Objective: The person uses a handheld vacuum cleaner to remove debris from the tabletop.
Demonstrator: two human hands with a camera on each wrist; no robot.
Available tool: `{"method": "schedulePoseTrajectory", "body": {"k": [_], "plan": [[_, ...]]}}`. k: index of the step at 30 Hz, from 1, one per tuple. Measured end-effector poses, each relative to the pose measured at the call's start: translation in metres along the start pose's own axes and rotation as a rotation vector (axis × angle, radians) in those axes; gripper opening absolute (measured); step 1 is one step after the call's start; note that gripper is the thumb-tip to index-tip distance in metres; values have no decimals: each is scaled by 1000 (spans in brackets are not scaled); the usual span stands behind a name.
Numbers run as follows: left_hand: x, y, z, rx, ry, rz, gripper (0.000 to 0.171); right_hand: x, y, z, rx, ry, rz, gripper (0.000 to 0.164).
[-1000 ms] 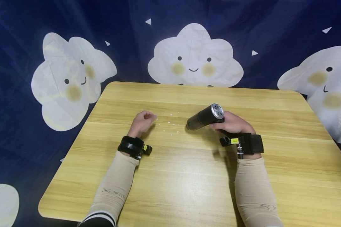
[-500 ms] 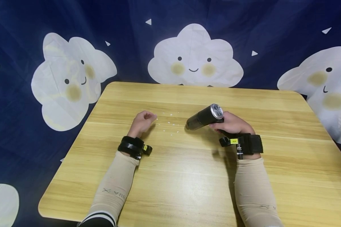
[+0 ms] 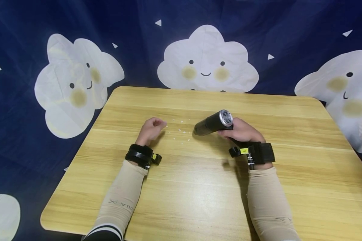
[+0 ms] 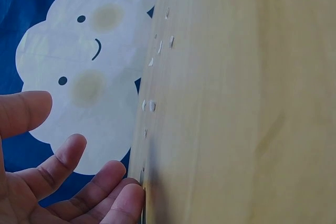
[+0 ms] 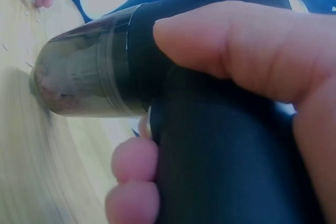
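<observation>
My right hand (image 3: pixel 243 130) grips the black handle of a handheld vacuum cleaner (image 3: pixel 212 124), its silver vented end raised and its nozzle down at the table. In the right wrist view the fingers wrap the handle, the thumb lies along the body, and the vacuum's smoky clear dust cup (image 5: pixel 84 69) shows. Small white paper scraps (image 3: pixel 184 132) lie scattered on the table to the left of the nozzle. Beyond them on the left, my left hand (image 3: pixel 151 130) rests at the table with loosely bent fingers and holds nothing. Its spread fingers (image 4: pixel 68 153) show in the left wrist view.
The wooden table (image 3: pixel 181 187) spans the area in front of me, its far edge against a dark blue curtain (image 3: pixel 138 20) printed with white clouds. Each wrist carries a black strap (image 3: pixel 138 155) with a small camera.
The vacuum cleaner in my right hand has moved slightly left, bringing its nozzle closer to the white scraps. My left hand stays where it was.
</observation>
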State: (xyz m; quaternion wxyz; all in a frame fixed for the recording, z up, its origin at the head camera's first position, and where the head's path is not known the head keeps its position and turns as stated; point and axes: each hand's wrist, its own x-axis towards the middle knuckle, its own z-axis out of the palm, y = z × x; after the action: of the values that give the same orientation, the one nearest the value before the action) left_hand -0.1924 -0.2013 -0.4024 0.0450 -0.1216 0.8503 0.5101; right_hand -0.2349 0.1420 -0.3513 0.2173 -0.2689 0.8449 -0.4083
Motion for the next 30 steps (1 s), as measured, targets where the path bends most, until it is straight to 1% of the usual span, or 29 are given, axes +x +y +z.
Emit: {"method": "schedulePoseTrajectory", "body": {"k": [2,5,8,10,17,24,30], "plan": [[0,0,0,3,-1,-1,34,-1,-8,1,9,1,9,15],[1,0,0,10,0,-3,34,0,-10,3,18,6,22,15],[1,1,0,10,3,-2,34,6,3,4,23,17,18,17],[1,1,0,8,1,-1,34,8,5,4,18,22,11,18],[0,1,0,8,-2,0,34,9,4,8,-3,29,-14,21],[-1,2,0,-11,0,-7,33,11,3,11,2,21,-6,28],[-1,2,0,-11,-1,-10,34,11,2,12,14,17,-4,26]]}}
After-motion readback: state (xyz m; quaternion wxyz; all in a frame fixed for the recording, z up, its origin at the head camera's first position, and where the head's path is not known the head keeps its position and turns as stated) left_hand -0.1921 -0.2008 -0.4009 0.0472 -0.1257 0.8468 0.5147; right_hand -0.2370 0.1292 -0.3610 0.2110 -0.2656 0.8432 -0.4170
